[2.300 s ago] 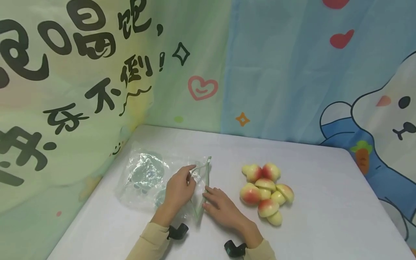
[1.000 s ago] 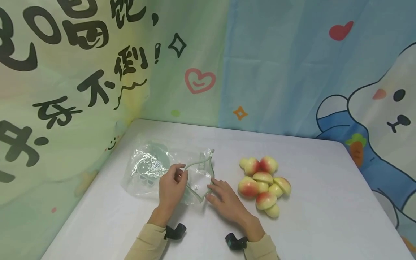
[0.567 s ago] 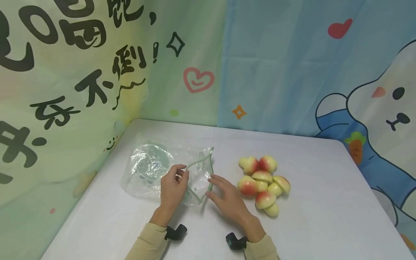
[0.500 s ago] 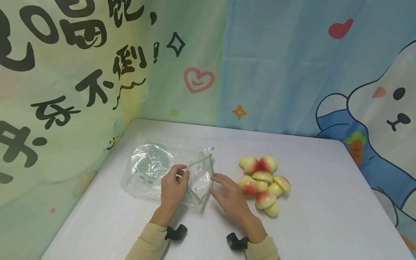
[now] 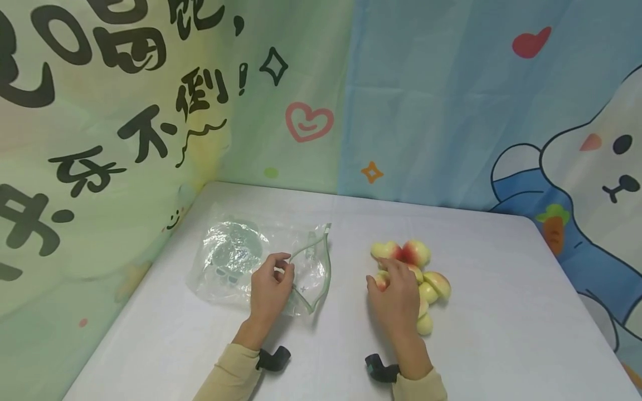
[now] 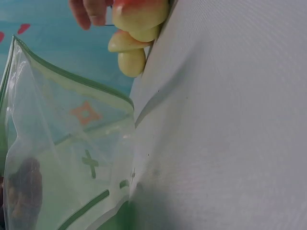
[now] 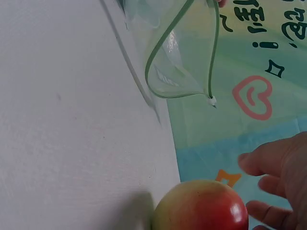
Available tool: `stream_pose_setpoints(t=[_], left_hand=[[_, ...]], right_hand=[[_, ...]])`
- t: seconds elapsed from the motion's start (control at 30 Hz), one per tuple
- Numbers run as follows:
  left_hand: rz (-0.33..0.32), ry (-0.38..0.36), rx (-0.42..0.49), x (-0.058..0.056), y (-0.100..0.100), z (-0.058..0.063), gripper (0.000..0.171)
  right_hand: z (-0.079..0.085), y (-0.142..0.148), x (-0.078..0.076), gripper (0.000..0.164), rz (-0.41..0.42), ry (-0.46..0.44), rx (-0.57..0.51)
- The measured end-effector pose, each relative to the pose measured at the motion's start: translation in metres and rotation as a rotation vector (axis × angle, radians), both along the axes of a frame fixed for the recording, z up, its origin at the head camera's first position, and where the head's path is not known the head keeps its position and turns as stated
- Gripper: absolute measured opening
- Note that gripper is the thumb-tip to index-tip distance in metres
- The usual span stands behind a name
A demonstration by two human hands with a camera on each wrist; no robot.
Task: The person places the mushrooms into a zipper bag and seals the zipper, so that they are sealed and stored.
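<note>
My left hand (image 5: 271, 287) pinches the near side of a clear zip bag's (image 5: 233, 245) mouth between thumb and fingers. The bag lies flat with a pale green print, and its green-rimmed mouth gapes toward the right; in the left wrist view the bag (image 6: 72, 103) stands wide at the opening. Over the left part of a cluster of yellow and red toy mushrooms (image 5: 437, 285) is my right hand (image 5: 397, 295). Its thumb and fingers are spread beside a rounded red-yellow mushroom cap (image 7: 204, 208) in the right wrist view, with a gap between. Part of the cluster is hidden behind this hand.
Both hands work over a white table (image 5: 501, 312). A printed cloth backdrop (image 5: 426, 111) rises along its far and left edges. Black wrist cameras sit on both wrists, including the left camera (image 5: 275, 359).
My right hand has let go of the bag's right rim and moved right, over the mushrooms. The bag's mouth has widened from a narrow gap, while my left hand keeps its hold.
</note>
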State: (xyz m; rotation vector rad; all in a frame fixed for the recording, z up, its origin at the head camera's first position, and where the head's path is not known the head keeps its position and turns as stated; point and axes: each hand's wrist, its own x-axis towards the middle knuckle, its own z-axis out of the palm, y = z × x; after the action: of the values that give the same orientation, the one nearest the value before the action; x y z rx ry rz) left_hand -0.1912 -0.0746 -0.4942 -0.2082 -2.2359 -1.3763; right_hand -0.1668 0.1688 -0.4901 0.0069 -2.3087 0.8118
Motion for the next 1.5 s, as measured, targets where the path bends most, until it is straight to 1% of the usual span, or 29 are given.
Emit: stream_pose_setpoints(t=[0.13, 0.23, 0.43, 0.7, 0.8, 0.93, 1.03, 1.1, 1.27, 1.37, 1.5], left_hand=[[-0.002, -0.001, 0.001, 0.0, 0.0, 0.001, 0.02], [-0.005, 0.003, 0.002, 0.0, 0.0, 0.001, 0.02], [-0.017, 0.023, 0.014, 0.0, -0.001, 0.002, 0.019], [-0.019, 0.041, 0.028, -0.001, -0.002, 0.001, 0.019], [-0.021, 0.041, 0.034, -0.001, -0.002, 0.001, 0.019], [-0.026, 0.029, 0.039, -0.001, -0.002, 0.001, 0.018], [-0.041, 0.015, 0.042, -0.001, -0.002, 0.001, 0.019], [-0.053, 0.003, 0.041, -0.001, -0.002, 0.001, 0.019], [-0.065, -0.023, 0.017, 0.0, -0.001, -0.001, 0.021], [-0.065, -0.026, 0.001, 0.001, 0.0, 0.0, 0.021], [-0.079, -0.018, -0.002, 0.001, 0.001, -0.001, 0.021]], right_hand=[[0.001, -0.001, 0.002, 0.037, -0.006, -0.12, -0.014], [0.0, -0.003, 0.002, 0.036, 0.015, -0.187, -0.01], [-0.004, -0.007, 0.003, 0.038, 0.086, -0.253, 0.004], [-0.009, -0.009, 0.0, 0.053, 0.15, -0.325, -0.039], [-0.011, -0.009, -0.002, 0.055, 0.164, -0.348, -0.06], [-0.014, -0.009, -0.002, 0.057, 0.183, -0.345, -0.067], [-0.016, -0.009, -0.003, 0.058, 0.191, -0.326, -0.072], [-0.017, -0.009, -0.003, 0.058, 0.188, -0.331, -0.086], [-0.014, -0.013, -0.002, 0.061, 0.18, -0.374, -0.174], [-0.013, -0.021, -0.002, 0.06, 0.22, -0.353, -0.257], [-0.014, -0.033, 0.0, 0.059, 0.314, -0.295, -0.366]])
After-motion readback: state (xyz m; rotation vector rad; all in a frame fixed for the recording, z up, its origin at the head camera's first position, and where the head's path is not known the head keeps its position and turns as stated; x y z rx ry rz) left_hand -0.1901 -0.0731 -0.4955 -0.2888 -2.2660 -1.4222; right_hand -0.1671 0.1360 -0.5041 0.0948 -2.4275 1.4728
